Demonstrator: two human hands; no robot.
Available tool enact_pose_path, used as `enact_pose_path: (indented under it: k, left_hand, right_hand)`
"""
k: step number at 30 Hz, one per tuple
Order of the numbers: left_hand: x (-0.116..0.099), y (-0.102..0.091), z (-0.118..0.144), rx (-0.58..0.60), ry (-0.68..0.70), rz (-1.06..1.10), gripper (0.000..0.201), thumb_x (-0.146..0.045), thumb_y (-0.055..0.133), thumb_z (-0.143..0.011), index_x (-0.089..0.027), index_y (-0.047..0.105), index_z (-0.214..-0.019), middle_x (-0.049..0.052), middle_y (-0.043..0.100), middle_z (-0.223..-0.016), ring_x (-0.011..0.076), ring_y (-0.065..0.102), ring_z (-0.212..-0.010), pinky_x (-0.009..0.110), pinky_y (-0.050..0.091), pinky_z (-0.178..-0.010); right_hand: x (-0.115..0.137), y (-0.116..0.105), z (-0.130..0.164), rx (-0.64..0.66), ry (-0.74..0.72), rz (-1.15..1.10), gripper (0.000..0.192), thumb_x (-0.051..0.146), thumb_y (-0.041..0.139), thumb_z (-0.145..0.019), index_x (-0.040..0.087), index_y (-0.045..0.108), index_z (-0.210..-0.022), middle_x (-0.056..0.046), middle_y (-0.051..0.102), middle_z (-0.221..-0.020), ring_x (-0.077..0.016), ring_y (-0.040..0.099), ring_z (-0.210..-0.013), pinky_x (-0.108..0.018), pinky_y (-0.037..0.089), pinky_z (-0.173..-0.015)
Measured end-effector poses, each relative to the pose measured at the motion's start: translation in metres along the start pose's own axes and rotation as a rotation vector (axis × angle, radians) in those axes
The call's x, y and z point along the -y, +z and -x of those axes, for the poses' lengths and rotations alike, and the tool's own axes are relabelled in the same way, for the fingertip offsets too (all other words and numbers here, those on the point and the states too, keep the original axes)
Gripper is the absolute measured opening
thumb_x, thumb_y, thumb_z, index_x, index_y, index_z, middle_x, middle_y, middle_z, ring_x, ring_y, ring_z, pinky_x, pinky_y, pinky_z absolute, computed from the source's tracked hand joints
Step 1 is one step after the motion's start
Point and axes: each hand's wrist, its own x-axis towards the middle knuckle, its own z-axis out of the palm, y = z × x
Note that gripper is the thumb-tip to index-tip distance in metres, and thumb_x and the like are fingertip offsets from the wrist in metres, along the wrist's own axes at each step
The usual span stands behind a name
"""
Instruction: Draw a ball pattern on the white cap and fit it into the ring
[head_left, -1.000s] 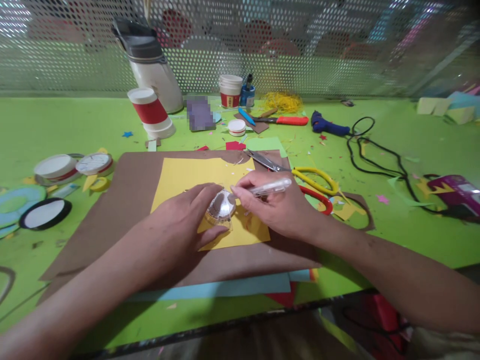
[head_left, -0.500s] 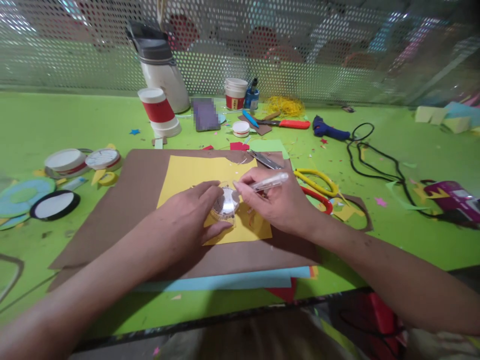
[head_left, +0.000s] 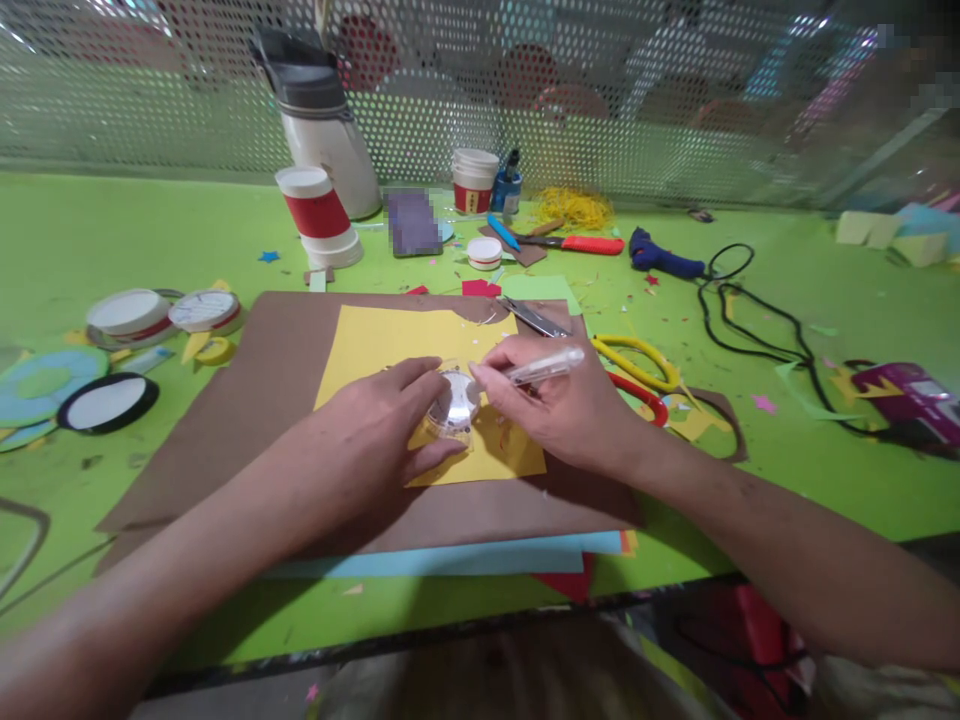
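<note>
A sheet of yellow paper (head_left: 375, 340) lies on brown card (head_left: 277, 360). On the yellow sheet rests a clear plastic circle-drawing ruler (head_left: 455, 402) with a shiny round centre. My left hand (head_left: 375, 425) holds it down from the left, thumb below and fingers above. In my right hand (head_left: 551, 395) is a clear pen (head_left: 547, 366), pinched between thumb and fingers. Its tip meets the ruler's right side, though the exact contact point is too small to make out. Scissors with yellow and red handles (head_left: 637, 362) lie by the right hand, their blades pointing up-left.
A white flask (head_left: 337, 160) and a red-and-white paper cup (head_left: 319, 215) stand at the back. Beyond the scissors are a red-handled knife (head_left: 592, 245) and a blue glue gun (head_left: 664, 257) with a black cord. White lids (head_left: 131, 313) and paper flower pieces (head_left: 45, 385) lie left.
The view has shifted very slightly. Both hands keep their places on the ruler and pen, with no clear movement otherwise.
</note>
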Motion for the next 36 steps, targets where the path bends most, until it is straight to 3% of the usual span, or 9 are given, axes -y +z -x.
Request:
enact_pose_path:
  k: [8,18,31,36]
  left_hand:
    - [0.0007,0.0008,-0.0002,-0.018,0.011,0.015,0.045,-0.048,0.058,-0.103,-0.012,0.065,-0.129,0.025,0.065,-0.147,0.0422,0.072,-0.123,0.06,0.062,-0.101]
    - [-0.0006,0.0006,-0.0001,0.008,-0.013,0.01,0.043,-0.047,0.058,-0.103,-0.012,0.066,-0.127,0.025,0.064,-0.149,0.0431,0.069,-0.129,0.062,0.06,-0.105]
    - [-0.0025,-0.0006,-0.0015,-0.008,0.003,-0.005,0.046,-0.047,0.057,-0.103,-0.01,0.065,-0.127,0.027,0.065,-0.147,0.0428,0.073,-0.122,0.061,0.063,-0.1]
    - [0.0015,0.0015,-0.0014,0.007,-0.005,0.004,0.047,-0.051,0.054,-0.103,-0.013,0.065,-0.129,0.026,0.062,-0.151,0.0431,0.067,-0.133,0.062,0.059,-0.108]
  right_hand:
    - [0.0041,-0.0023,0.0016,0.02,0.075,-0.043,0.029,0.031,0.059,-0.101,0.018,0.067,-0.076,-0.002,0.07,-0.072,-0.0147,0.058,-0.065,-0.029,0.039,-0.063]
    - [0.0041,-0.0039,0.0033,0.03,0.092,-0.072,0.028,0.031,0.06,-0.101,0.018,0.069,-0.078,-0.002,0.071,-0.071,-0.0145,0.059,-0.065,-0.029,0.039,-0.062]
    - [0.0045,-0.0044,0.0034,0.032,0.067,-0.036,0.027,0.028,0.06,-0.1,0.018,0.069,-0.077,-0.003,0.073,-0.074,-0.0146,0.06,-0.067,-0.029,0.041,-0.064]
    - [0.0038,-0.0037,0.0038,0.027,0.077,-0.058,0.026,0.028,0.06,-0.1,0.018,0.069,-0.077,-0.002,0.072,-0.073,-0.0142,0.06,-0.066,-0.029,0.041,-0.063]
